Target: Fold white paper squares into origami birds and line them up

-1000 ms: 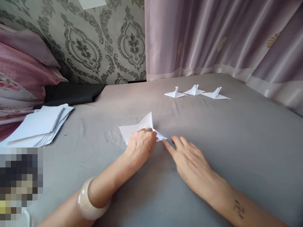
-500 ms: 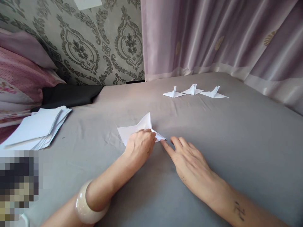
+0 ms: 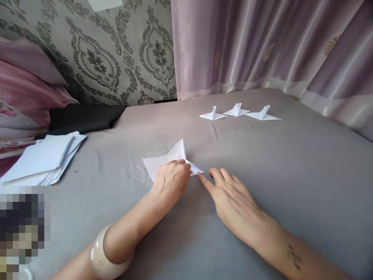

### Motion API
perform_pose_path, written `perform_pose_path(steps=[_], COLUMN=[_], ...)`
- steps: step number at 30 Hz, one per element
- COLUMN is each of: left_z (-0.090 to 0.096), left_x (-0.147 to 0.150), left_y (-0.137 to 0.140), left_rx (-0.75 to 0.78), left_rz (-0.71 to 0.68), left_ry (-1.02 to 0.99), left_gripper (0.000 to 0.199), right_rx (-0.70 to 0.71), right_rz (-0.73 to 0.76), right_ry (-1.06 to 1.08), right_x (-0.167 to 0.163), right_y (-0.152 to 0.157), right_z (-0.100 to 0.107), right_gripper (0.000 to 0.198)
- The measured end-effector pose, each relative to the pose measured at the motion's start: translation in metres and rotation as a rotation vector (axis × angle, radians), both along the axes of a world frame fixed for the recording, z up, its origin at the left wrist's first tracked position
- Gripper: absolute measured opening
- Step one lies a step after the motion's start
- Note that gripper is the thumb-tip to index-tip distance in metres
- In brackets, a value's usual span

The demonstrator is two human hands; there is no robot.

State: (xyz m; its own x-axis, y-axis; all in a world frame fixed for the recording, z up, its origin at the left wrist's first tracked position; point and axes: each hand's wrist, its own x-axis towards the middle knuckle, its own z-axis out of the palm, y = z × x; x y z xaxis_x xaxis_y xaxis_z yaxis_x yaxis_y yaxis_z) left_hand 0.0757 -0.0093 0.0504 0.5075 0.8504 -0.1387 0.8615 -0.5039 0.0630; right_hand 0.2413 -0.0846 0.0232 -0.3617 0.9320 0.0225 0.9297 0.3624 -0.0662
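A folded sheet of white paper lies on the grey cloth, one point up at the back and another out to the right. My left hand rests over its near middle with the fingers curled down and closed on it. The undersides of those fingers are hidden, and so is the paper beneath them. At the paper's right tip, the index fingertip of my right hand touches the edge. The other fingers of that hand are spread loosely on the cloth. A pale bangle circles my left wrist.
Three folded white paper figures stand in a row at the back right. A stack of white paper sheets lies at the left, near a black folded item. Curtains hang behind the grey cloth.
The whole view has shifted very slightly. Both hands keep the same places on the folded paper.
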Motion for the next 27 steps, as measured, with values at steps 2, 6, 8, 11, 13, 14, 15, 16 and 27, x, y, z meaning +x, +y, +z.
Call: perform_pose_path(steps=[2, 6, 8, 11, 13, 14, 15, 16, 27], left_z=[0.000, 0.000, 0.001, 0.001, 0.001, 0.001, 0.000, 0.000, -0.004], left_x=[0.000, 0.001, 0.001, 0.001, 0.001, 0.000, 0.000, -0.001, -0.010], left_y=[0.000, 0.000, 0.001, 0.001, 0.000, 0.000, 0.000, -0.001, -0.001], left_rx=[-0.005, -0.010, -0.013, -0.014, -0.009, -0.002, 0.006, 0.013, 0.028], left_rz=[0.005, 0.004, 0.004, 0.004, -0.002, -0.005, -0.007, -0.009, -0.017], left_ry=[0.006, 0.011, 0.012, 0.023, 0.029, 0.027, 0.023, 0.017, -0.048], left_gripper=[0.031, 0.031, 0.032, 0.031, 0.030, 0.030, 0.030, 0.030, 0.025], right_rx=[-0.024, -0.064, -0.063, -0.039, -0.028, -0.030, -0.034, -0.030, -0.029], right_rz=[-0.005, -0.019, -0.018, -0.020, -0.026, -0.032, -0.045, -0.061, 0.013], right_ry=[0.002, 0.014, 0.026, 0.046, 0.076, 0.100, 0.138, 0.190, 0.475], right_x=[0.000, -0.001, -0.001, 0.001, 0.003, 0.003, 0.004, 0.005, -0.014], right_y=[0.000, 0.001, 0.001, 0.001, 0.003, 0.004, 0.006, 0.009, 0.023], right_z=[0.003, 0.005, 0.005, 0.005, 0.005, 0.006, 0.006, 0.005, -0.009], right_gripper=[0.066, 0.065, 0.066, 0.064, 0.059, 0.055, 0.051, 0.047, 0.039])
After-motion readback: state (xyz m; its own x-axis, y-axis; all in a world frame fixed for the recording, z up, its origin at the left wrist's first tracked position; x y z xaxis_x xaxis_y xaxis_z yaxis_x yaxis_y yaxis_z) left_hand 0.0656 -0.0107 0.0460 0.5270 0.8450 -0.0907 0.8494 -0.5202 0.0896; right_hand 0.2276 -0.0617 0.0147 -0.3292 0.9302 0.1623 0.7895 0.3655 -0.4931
